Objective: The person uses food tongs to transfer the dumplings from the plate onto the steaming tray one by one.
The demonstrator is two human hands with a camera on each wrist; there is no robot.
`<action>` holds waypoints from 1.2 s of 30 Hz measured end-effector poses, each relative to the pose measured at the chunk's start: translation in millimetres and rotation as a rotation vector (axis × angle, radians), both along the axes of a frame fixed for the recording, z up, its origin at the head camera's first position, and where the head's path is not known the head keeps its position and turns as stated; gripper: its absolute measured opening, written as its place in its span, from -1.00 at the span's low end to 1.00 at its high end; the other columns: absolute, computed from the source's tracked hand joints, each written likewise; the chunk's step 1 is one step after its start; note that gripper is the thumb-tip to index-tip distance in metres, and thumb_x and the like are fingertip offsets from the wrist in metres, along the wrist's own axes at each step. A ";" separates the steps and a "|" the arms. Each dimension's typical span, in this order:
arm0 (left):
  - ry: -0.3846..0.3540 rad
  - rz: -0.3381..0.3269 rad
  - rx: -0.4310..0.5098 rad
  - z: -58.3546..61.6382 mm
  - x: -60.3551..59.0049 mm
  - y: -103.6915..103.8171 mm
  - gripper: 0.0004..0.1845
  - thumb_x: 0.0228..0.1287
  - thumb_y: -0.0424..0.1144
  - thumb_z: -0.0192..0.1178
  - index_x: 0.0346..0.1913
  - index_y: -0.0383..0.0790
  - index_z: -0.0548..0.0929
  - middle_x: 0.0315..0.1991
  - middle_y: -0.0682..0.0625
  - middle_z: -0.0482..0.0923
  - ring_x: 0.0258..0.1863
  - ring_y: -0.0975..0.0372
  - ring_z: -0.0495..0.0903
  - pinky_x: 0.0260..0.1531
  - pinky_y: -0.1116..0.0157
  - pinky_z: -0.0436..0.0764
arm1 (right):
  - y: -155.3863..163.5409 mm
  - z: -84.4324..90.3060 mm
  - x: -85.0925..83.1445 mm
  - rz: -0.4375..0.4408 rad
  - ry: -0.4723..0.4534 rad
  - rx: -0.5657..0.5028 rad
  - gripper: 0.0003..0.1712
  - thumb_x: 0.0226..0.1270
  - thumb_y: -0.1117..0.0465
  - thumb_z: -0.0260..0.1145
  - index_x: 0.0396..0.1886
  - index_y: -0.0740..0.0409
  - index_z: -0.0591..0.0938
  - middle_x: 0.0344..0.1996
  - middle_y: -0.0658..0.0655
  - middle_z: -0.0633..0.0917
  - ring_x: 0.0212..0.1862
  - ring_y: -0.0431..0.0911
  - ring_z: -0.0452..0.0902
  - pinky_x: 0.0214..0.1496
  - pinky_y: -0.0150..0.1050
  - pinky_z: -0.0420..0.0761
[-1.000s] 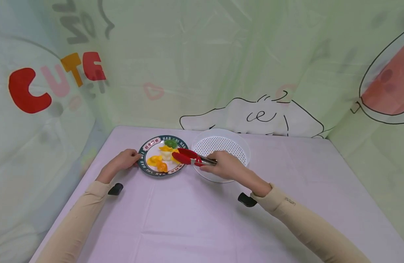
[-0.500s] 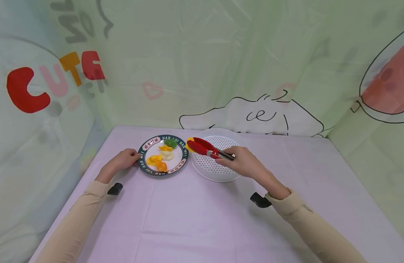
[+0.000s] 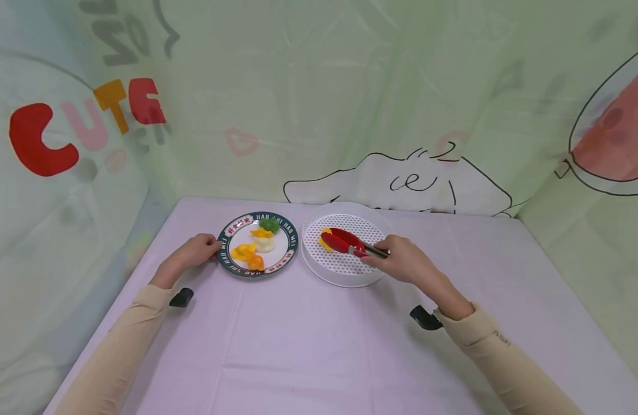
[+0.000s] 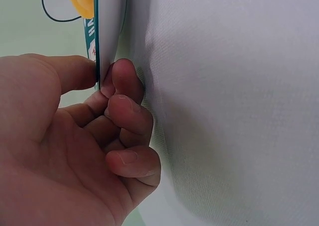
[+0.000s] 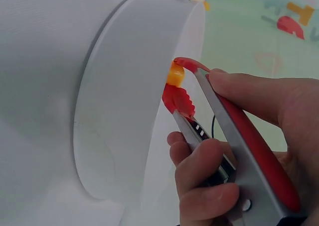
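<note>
In the head view my left hand pinches the left rim of a round plate with a dark green lettered border. The left wrist view has the thumb on top of the rim and fingers beneath it. My right hand grips red-tipped metal tongs. Between the tong tips is a yellow dumpling-like piece, inside the outline of a white round perforated basket. On the plate lie a green piece, a white one, an orange one and yellow ones.
Plate and basket stand side by side near the back edge of a table with a pale lilac cloth. Printed curtains close in the back and sides. A dark wrist device hangs under the right forearm, another under the left.
The right hand has carried the tongs rightward from the plate with one yellow piece, which is now over the basket. The left hand stays on the plate rim.
</note>
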State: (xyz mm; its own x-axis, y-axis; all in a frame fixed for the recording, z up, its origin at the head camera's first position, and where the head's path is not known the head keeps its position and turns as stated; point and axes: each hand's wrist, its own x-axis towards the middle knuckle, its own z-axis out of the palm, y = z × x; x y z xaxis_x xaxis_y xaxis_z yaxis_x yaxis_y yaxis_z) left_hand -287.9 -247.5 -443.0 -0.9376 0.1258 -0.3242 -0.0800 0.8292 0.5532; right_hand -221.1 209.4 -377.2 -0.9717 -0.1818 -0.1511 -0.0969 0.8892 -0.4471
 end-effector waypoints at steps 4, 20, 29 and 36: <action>0.004 -0.002 0.003 0.5 -0.4 1.0 -0.69 0.56 -0.14 -0.06 -0.13 -0.35 0.54 -0.33 -0.12 0.52 -0.29 0.11 0.45 -0.29 0.28 0.40 | 1.3 -2.3 0.4 -0.012 -0.017 0.006 -0.22 0.28 -0.13 0.39 0.26 0.39 0.55 -0.12 0.28 0.60 -0.18 0.02 0.44 -0.37 -0.32 0.47; 0.006 -0.010 -0.005 1.0 0.2 -0.1 -0.68 0.56 -0.14 -0.07 -0.11 -0.36 0.54 -0.32 -0.14 0.54 -0.27 0.10 0.46 -0.27 0.28 0.41 | 2.3 0.4 -0.2 0.003 0.020 0.040 -0.25 0.29 -0.18 0.37 0.14 0.42 0.60 -0.25 0.26 0.60 -0.25 0.01 0.47 -0.36 -0.25 0.47; -0.003 0.004 -0.002 3.8 2.6 -0.6 -0.67 0.57 -0.15 -0.08 -0.07 -0.38 0.55 -0.32 -0.13 0.53 -0.25 0.09 0.46 -0.25 0.27 0.41 | -23.3 -0.5 -6.0 0.003 0.062 0.022 0.08 0.18 -0.36 0.35 0.42 0.36 0.35 0.25 0.36 0.47 0.17 0.18 0.47 0.13 0.11 0.62; -0.009 0.008 0.007 2.9 1.2 0.9 -0.68 0.57 -0.14 -0.07 -0.08 -0.36 0.55 -0.33 -0.12 0.52 -0.25 0.10 0.46 -0.25 0.27 0.41 | -60.5 4.6 -5.3 0.102 0.114 0.059 0.02 0.15 -0.29 0.42 0.47 0.17 0.37 0.33 0.28 0.44 0.19 0.14 0.49 0.13 0.10 0.63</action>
State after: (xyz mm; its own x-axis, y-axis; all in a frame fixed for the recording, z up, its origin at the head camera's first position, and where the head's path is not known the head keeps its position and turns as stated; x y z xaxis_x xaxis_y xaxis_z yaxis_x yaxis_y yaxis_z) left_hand -286.7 -246.6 -440.1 -0.9354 0.1208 -0.3322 -0.0918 0.8244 0.5585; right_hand -226.5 148.9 -372.7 -0.9601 -0.2743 -0.0546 -0.2349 0.8967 -0.3752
